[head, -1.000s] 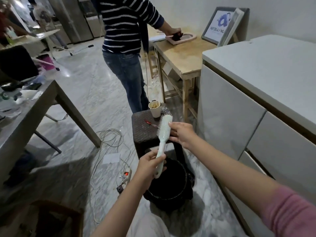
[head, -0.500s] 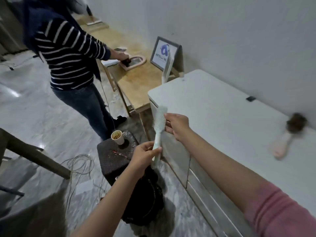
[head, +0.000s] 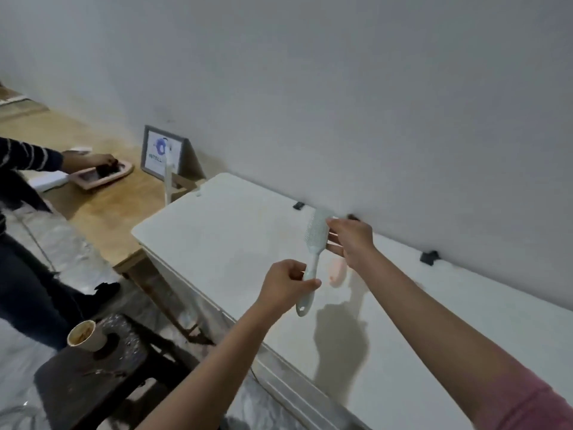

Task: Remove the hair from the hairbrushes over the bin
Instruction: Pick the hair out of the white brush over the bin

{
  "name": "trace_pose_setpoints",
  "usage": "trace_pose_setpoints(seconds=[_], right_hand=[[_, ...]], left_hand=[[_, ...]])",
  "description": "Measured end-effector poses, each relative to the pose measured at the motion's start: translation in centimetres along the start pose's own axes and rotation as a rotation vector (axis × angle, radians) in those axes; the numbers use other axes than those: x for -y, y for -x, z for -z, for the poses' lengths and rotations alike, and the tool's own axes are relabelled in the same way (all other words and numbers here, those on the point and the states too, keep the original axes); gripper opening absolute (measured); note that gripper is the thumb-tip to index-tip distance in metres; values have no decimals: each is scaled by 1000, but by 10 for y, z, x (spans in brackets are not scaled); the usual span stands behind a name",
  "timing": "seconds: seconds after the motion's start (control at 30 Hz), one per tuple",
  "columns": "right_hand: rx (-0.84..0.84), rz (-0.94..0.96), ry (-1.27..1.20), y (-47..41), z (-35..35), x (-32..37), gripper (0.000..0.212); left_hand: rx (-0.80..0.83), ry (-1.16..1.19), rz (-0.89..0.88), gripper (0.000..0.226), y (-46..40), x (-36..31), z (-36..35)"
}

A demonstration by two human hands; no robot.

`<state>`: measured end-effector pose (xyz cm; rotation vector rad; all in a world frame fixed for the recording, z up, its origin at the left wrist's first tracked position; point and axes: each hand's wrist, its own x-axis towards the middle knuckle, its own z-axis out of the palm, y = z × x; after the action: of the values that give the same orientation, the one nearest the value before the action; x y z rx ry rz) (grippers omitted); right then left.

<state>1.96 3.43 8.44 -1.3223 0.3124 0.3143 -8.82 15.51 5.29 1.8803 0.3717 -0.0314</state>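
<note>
The left hand [head: 286, 285] has its grip clenched around the handle of a pale hairbrush [head: 312, 255], thumb and fingers pinching it partway down so the end of the handle hangs below the fist. The brush stands nearly upright, its head leaning a little to the right, held in the air above the white counter [head: 235, 237]. The right hand [head: 350, 240] grasps the brush head from the right side, fingertips against its back and edge; whether any hair is between them is too blurred to tell. Just behind the handle, a pink object [head: 337, 271] lies on the counter, mostly hidden by the right wrist and too soft to identify. The right arm ends in a pink sleeve [head: 533, 405] at the lower right corner.

The counter is a broad, plain white top running along a grey-white wall [head: 341, 88], with small dark clips [head: 429, 257] where the two meet, and the shadow of the hands falls across it. At its far left end a wooden table [head: 114, 209] adjoins it, carrying a framed sign [head: 162, 155] leaning on the wall and a pink tray [head: 102, 176]. A second person in a striped sleeve [head: 28, 155] reaches a hand into that tray. At lower left a dark stool [head: 93, 383] holds a paper cup [head: 85, 335], standing on a marbled floor [head: 62, 252].
</note>
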Motion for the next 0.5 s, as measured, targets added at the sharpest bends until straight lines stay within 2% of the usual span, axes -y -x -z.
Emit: trace_pose_setpoints(seconds=[0.07, 0.2, 0.3, 0.4, 0.43, 0.5], right_hand=[[-69, 2, -6, -3, 39, 4, 5], [-166, -6, 60, -13, 111, 1, 13], [-212, -14, 127, -22, 150, -6, 21], [-260, -10, 236, -34, 177, -14, 16], [-271, 0, 280, -41, 183, -18, 21], [-273, 1, 323, -56, 193, -27, 23]], left_hand=[[52, -50, -14, 29, -5, -4, -35], [158, -166, -64, 37, -17, -11, -97], [221, -250, -100, 28, -22, -11, -131], [242, -347, -117, 19, -31, -5, -157], [244, -369, -129, 19, -34, -3, -162], [237, -441, -167, 36, -42, 1, -171]])
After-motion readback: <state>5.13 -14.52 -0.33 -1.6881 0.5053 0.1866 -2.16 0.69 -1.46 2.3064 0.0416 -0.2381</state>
